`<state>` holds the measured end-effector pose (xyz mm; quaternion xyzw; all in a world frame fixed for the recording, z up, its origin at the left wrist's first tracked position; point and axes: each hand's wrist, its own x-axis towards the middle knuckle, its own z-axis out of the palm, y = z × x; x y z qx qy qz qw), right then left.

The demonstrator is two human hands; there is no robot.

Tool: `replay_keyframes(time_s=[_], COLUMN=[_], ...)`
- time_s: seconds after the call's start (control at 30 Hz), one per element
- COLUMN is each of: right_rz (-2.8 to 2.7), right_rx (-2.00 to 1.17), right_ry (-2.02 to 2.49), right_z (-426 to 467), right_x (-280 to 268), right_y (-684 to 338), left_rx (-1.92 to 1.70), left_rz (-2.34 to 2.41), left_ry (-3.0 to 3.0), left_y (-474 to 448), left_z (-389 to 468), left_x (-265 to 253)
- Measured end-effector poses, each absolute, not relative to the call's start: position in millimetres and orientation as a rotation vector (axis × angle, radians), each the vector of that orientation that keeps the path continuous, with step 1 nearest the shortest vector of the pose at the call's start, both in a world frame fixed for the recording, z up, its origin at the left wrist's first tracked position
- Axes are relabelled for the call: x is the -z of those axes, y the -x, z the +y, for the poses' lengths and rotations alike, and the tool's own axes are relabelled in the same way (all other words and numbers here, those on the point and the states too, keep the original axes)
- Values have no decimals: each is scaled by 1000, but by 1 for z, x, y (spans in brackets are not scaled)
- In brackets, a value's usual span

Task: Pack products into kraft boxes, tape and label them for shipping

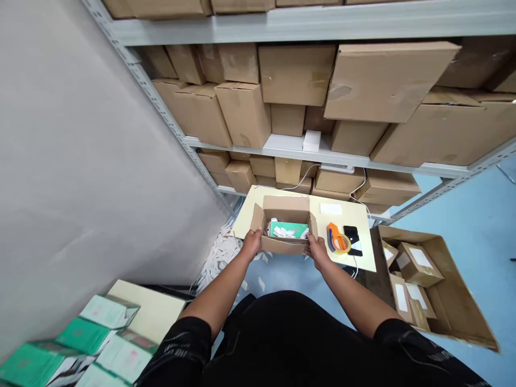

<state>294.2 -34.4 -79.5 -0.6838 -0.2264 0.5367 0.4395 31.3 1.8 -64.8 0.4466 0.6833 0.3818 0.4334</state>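
Observation:
Between my two hands is an open cardboard box (pixel 285 246) at the front edge of a cream table, its flaps folded outward. Inside it lies a green box (pixel 299 228) with white paper strips (pixel 284 233) around and over it. My left hand (pixel 252 243) grips the cardboard box at its left front corner, fingers closed. At the right front corner my right hand (pixel 316 249) does the same. The fingertips of both hands are partly hidden by the cardboard.
The table (pixel 244 215) also carries a white label (pixel 331 208), an orange tape dispenser (pixel 336 239) and a black phone (pixel 352 234). A large carton (pixel 463 301) of sealed boxes stands right. Green and white boxes (pixel 84 334) sit lower left. Loaded shelves (pixel 282 141) rise behind.

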Motion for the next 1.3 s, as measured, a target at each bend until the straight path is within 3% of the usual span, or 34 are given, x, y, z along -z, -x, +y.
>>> replay_keyframes(time_s=[0.3, 0.47, 0.57, 0.73, 0.9, 1.13, 1.3], right_rz=[-364, -463, -729, -1601, -2272, -2467, -2357], right_rx=[-1277, -1045, -837, -762, -593, -113, -119], right_ry=[1774, 1766, 1747, 1787, 1844, 1780, 1713], right_z=[31, 24, 14, 17, 22, 23, 32], right_x=[112, 111, 94, 73, 87, 135, 151], right_y=[-308, -312, -307, -304, -326, -334, -336], left_rx=[-661, -788, -776, -584, -679, -612, -633], left_rz=[1645, 1314, 1045, 867, 1037, 1072, 1138], left_ry=[-1340, -1639, -1903, -2091, -1993, -1363, -1452], left_y=[-44, -34, -21, 6, 1, -50, -43], left_z=[103, 130, 139, 157, 206, 269, 259], left_x=[97, 105, 110, 113, 102, 84, 85])
